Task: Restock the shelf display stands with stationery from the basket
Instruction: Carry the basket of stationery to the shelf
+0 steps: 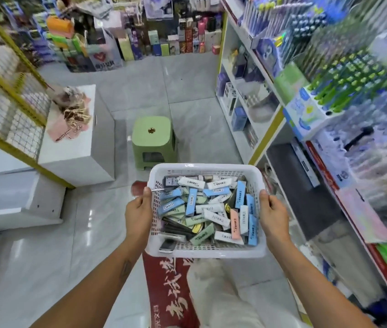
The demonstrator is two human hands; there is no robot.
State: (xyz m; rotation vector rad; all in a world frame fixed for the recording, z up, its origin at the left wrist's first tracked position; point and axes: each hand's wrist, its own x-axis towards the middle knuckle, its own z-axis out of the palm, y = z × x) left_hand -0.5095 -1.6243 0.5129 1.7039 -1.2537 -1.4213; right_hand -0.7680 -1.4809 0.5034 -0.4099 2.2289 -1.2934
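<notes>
As both hands grip it, white perforated basket (pixel 208 251) (rectangular), pastel stationery boxes (pixel 213 209) heaped

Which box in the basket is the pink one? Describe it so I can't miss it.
Start at the white basket held by the left hand and right hand. Look toward its right half, near the front. The pink box lies lengthwise there among blue, white and green boxes; it is the only salmon-pink one.

White slotted basket (pixel 205 253) full of small pastel stationery boxes (pixel 208 209), held level beside the shelves (pixel 329 119).
</notes>
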